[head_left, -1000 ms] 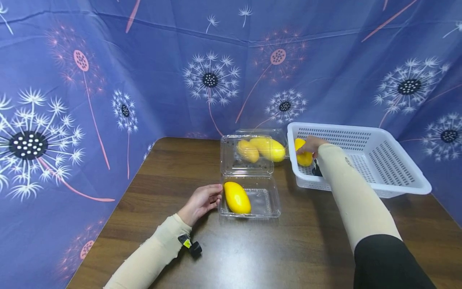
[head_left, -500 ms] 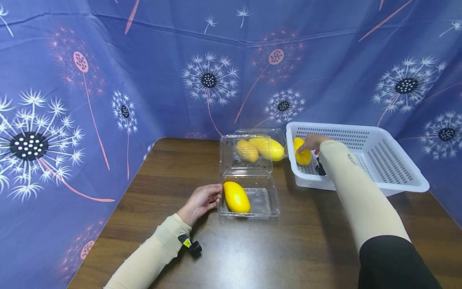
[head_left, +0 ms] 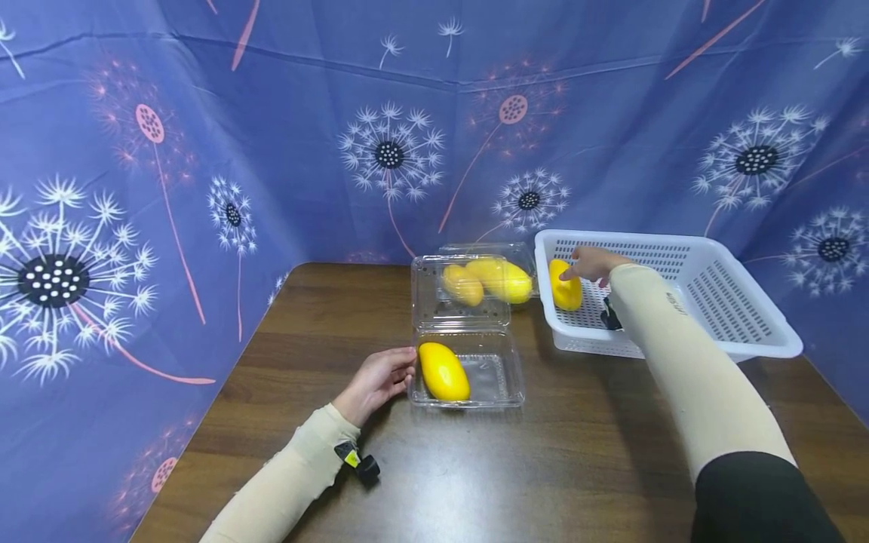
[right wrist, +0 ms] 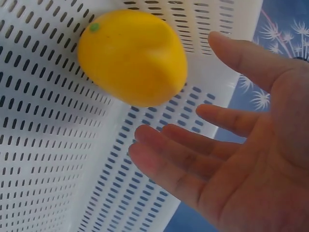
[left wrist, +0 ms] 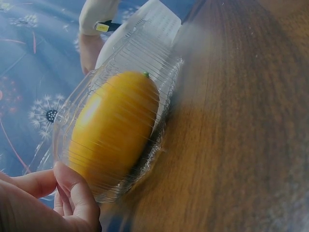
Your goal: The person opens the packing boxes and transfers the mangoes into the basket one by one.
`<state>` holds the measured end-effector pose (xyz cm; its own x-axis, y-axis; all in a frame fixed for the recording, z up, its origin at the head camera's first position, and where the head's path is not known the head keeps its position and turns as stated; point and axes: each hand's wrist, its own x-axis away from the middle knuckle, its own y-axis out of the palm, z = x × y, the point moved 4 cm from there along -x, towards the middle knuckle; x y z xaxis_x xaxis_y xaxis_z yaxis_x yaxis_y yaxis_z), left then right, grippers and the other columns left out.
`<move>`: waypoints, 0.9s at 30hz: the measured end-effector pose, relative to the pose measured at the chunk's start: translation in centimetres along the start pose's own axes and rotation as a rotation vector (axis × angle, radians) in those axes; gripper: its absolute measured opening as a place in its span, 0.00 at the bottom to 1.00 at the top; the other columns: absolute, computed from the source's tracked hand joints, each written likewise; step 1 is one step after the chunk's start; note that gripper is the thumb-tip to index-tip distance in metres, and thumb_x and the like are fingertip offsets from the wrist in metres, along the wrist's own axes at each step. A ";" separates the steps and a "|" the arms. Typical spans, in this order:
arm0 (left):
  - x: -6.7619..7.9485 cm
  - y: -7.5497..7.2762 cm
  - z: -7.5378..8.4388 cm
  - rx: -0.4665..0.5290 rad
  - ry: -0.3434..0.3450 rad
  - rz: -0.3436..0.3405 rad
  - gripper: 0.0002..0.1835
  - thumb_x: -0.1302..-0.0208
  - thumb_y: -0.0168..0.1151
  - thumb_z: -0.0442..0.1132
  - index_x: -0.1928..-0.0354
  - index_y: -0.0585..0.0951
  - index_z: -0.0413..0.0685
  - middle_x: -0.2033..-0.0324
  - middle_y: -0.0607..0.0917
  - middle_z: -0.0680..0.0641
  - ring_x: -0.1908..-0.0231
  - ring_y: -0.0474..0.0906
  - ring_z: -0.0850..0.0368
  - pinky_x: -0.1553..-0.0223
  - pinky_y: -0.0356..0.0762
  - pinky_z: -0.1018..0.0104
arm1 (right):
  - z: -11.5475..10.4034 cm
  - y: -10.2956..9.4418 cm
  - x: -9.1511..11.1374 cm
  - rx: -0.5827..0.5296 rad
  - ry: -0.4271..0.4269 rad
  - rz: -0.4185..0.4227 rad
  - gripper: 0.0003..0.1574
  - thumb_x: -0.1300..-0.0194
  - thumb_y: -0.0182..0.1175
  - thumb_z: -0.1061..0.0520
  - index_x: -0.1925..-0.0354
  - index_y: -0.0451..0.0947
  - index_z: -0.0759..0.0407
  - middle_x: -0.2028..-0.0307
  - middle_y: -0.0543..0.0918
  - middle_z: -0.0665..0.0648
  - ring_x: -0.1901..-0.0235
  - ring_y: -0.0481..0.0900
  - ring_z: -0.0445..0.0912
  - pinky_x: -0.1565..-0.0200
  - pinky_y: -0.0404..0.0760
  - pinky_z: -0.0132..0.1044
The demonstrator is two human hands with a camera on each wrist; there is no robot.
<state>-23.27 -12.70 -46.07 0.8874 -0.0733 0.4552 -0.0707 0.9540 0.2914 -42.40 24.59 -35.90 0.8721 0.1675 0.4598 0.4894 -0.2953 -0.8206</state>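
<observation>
My left hand is at the left side of a clear plastic clamshell box, thumb and fingertips pinching its edge in the left wrist view. A yellow mango lies in the box's base, against the left side, with the lid tipped back. Over the white basket, my right hand has its fingers spread and holds nothing. Another yellow mango rests inside that basket by its left wall; in the right wrist view a gap shows between it and the fingertips.
Behind the raised lid stands a second clear box with two mangoes, seen partly through the lid. It sits close to the basket's left side. A blue patterned cloth hangs along the back of the wooden table.
My right hand has drawn away from the mango in the basket, up and to the right, with its fingers now off it. The left hand keeps its place at the box.
</observation>
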 end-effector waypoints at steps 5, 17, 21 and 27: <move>0.1 0.0 0.0 0.003 0.003 0.003 0.15 0.31 0.55 0.32 0.45 0.73 0.35 0.75 0.80 0.55 0.76 0.74 0.66 0.72 0.74 0.77 | -0.8 -0.5 0.8 0.037 -0.041 0.029 0.46 0.32 0.55 0.47 0.31 0.51 0.75 0.37 0.62 0.79 0.41 0.69 0.70 0.50 0.81 0.55; 0.1 -0.1 -0.1 0.011 -0.004 -0.017 0.16 0.31 0.55 0.32 0.44 0.72 0.35 0.75 0.80 0.55 0.76 0.74 0.66 0.72 0.74 0.77 | -2.2 -1.0 2.3 0.044 -0.093 0.028 0.44 0.31 0.55 0.48 0.31 0.51 0.75 0.35 0.61 0.79 0.40 0.67 0.71 0.50 0.81 0.56; 0.2 0.0 -0.1 0.014 0.000 -0.011 0.15 0.31 0.55 0.31 0.45 0.73 0.35 0.75 0.80 0.55 0.76 0.74 0.66 0.73 0.74 0.77 | -2.8 -1.1 2.7 0.038 -0.112 0.036 0.44 0.31 0.56 0.48 0.31 0.51 0.73 0.34 0.59 0.78 0.39 0.67 0.70 0.49 0.80 0.57; 0.3 0.0 0.0 0.013 0.009 -0.004 0.14 0.31 0.54 0.31 0.45 0.73 0.35 0.75 0.80 0.54 0.76 0.74 0.66 0.73 0.74 0.77 | -3.6 -1.0 3.2 0.044 -0.151 0.059 0.44 0.30 0.56 0.47 0.30 0.52 0.71 0.33 0.60 0.77 0.43 0.71 0.67 0.53 0.82 0.53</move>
<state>-23.02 -12.76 -45.96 0.8916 -0.0748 0.4466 -0.0730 0.9496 0.3047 -40.12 22.06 -32.44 0.8875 0.2914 0.3569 0.4338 -0.2677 -0.8603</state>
